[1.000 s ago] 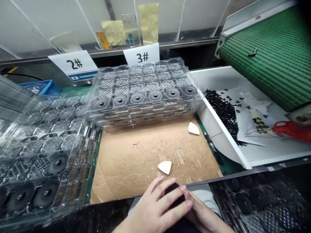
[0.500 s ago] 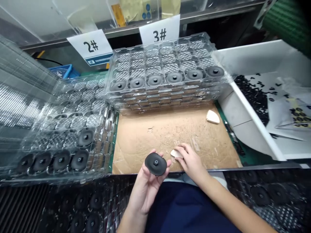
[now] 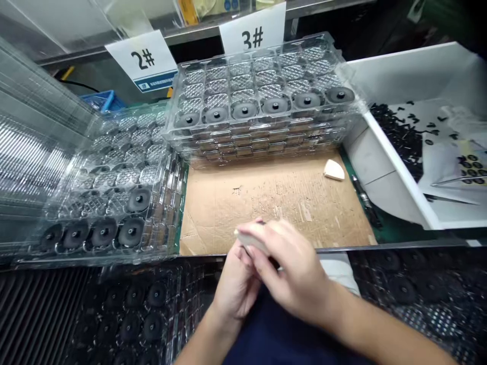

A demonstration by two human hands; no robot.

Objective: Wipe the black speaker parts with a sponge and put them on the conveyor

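Note:
My left hand [image 3: 236, 286] is closed around a black oval part [image 3: 274, 262], mostly hidden under my right hand. Over it, my right hand [image 3: 294, 263] grips a small off-white pad [image 3: 251, 240], perhaps sponge, which is smeared by motion and held against or just above the part. Both hands meet over the front edge of a cardboard sheet [image 3: 228, 213]. A second white pad [image 3: 334, 170] with a rounded side lies at the sheet's right.
A stack of clear trays [image 3: 262, 119] holds black oval parts in its front row. More trays [image 3: 160, 213] stand left, with similar parts. At right, a white bin [image 3: 399, 177] contains small black pieces; a black pen [image 3: 366, 200] lies beside it.
My right hand has lifted the white pad off the cardboard and brought it left onto the black part in my left hand. The view has tilted slightly downward.

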